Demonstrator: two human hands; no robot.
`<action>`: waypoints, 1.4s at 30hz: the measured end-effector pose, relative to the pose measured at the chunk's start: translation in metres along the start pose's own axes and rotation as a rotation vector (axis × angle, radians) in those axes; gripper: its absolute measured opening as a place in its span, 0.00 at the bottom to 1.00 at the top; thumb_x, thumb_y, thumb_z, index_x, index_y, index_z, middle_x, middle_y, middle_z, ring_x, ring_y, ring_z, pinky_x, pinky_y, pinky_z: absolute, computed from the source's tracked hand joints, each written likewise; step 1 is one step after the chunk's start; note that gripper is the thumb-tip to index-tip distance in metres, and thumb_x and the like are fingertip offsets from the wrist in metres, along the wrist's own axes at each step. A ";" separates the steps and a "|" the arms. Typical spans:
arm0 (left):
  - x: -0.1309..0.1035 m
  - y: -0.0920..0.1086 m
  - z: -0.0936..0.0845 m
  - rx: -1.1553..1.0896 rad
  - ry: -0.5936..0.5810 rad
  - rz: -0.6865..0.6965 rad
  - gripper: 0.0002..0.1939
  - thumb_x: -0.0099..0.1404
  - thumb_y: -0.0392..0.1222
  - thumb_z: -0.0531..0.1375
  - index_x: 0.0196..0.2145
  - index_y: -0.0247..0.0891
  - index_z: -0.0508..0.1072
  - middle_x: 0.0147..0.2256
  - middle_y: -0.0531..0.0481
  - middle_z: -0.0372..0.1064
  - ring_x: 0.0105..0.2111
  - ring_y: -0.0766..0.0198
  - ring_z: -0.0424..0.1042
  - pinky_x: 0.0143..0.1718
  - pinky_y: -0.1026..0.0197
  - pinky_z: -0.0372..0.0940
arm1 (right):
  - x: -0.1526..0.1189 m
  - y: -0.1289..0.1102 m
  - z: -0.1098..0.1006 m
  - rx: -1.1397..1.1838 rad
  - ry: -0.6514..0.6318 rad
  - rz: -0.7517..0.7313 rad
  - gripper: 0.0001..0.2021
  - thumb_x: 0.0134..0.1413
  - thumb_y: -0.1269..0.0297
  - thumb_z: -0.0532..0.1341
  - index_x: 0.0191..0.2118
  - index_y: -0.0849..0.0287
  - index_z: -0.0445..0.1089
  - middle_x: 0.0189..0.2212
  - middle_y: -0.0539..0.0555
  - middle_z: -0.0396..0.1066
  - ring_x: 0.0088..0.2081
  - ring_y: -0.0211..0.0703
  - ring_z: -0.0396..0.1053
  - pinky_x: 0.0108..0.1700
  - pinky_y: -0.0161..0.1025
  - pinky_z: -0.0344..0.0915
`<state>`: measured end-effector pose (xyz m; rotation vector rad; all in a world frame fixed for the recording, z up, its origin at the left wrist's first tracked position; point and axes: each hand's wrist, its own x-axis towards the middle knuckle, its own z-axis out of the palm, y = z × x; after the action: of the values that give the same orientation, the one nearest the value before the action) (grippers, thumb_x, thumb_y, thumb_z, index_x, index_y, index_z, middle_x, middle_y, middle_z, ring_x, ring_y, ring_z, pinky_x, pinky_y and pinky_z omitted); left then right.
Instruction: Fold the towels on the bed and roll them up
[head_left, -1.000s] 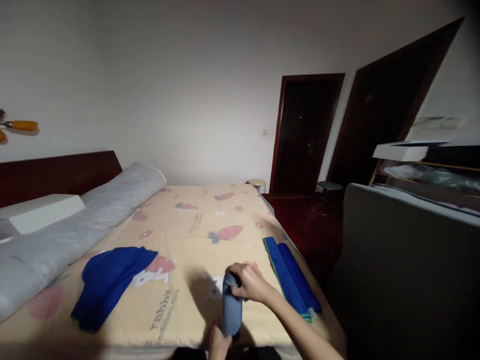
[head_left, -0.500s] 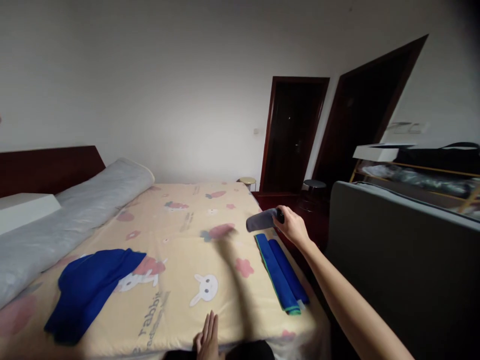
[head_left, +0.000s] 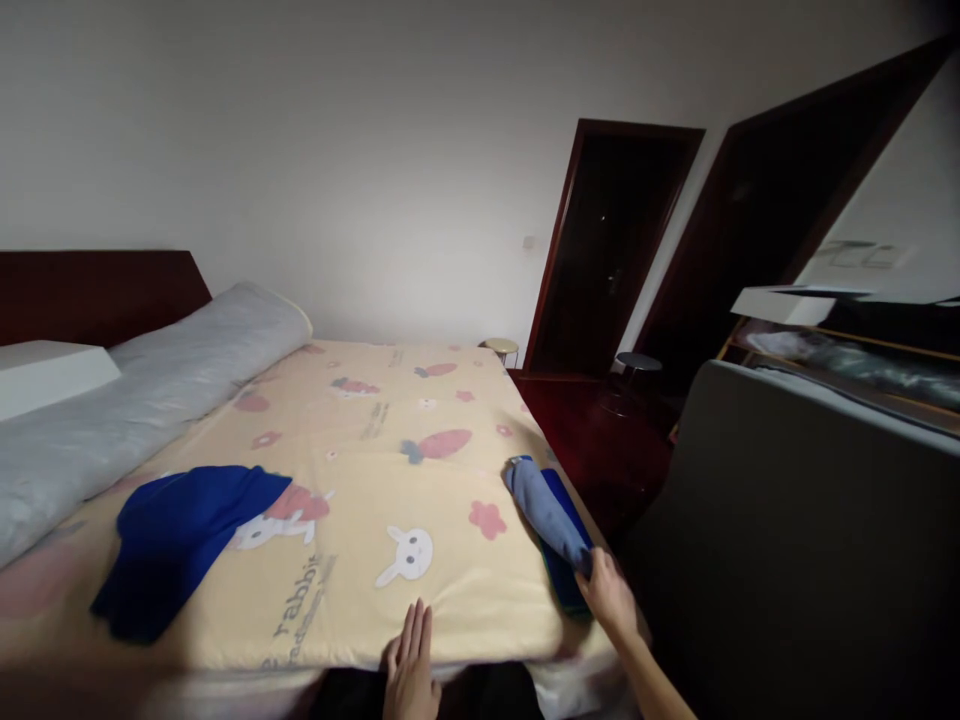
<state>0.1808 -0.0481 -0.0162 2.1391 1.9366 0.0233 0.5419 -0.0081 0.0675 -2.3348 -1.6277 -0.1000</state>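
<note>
My right hand (head_left: 609,598) is closed on the near end of a grey-blue rolled cloth (head_left: 541,502). This long roll lies over the folded blue cloths (head_left: 564,590) at the right edge of the bed, partly hiding them. My left hand (head_left: 412,660) rests flat at the front edge of the mattress, fingers stretched out and holding nothing. To the left, a crumpled blue cloth (head_left: 180,535) lies loosely spread on the yellow rabbit-print sheet (head_left: 352,540).
A rolled grey mattress (head_left: 217,350) and a white box (head_left: 56,378) lie along the headboard (head_left: 97,295). At right stands a dark grey panel (head_left: 795,520) before a shelf (head_left: 885,345). Two stools, one pale (head_left: 501,346) and one dark (head_left: 637,362), stand beyond the bed.
My right hand has come down and nearer with the grey-blue rolled cloth, which now lies over the folded blue cloths. The left hand stays at the bed edge. My view has shifted slightly.
</note>
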 end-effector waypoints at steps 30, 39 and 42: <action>-0.008 -0.003 -0.001 0.009 0.046 0.030 0.50 0.49 0.28 0.50 0.69 0.41 0.38 0.71 0.56 0.26 0.70 0.65 0.26 0.66 0.54 0.35 | -0.016 0.009 0.003 -0.324 -0.052 -0.246 0.30 0.54 0.70 0.52 0.64 0.56 0.57 0.44 0.63 0.71 0.41 0.56 0.71 0.36 0.46 0.68; -0.006 -0.003 -0.002 -0.015 0.018 0.030 0.51 0.48 0.29 0.51 0.69 0.40 0.37 0.71 0.57 0.25 0.70 0.64 0.26 0.66 0.54 0.35 | 0.042 -0.005 -0.090 -0.301 -0.101 -0.236 0.26 0.62 0.49 0.51 0.60 0.57 0.63 0.45 0.62 0.73 0.47 0.57 0.71 0.46 0.51 0.62; -0.006 -0.002 -0.003 -0.035 0.004 0.032 0.51 0.48 0.29 0.51 0.69 0.41 0.37 0.71 0.57 0.24 0.70 0.64 0.25 0.67 0.54 0.35 | 0.069 -0.019 -0.169 -0.123 0.131 -0.309 0.26 0.64 0.47 0.48 0.56 0.60 0.66 0.46 0.62 0.73 0.46 0.53 0.71 0.44 0.48 0.63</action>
<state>0.1771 -0.0536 -0.0125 2.1490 1.8903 0.0673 0.5672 0.0144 0.2479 -2.0908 -1.9493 -0.4190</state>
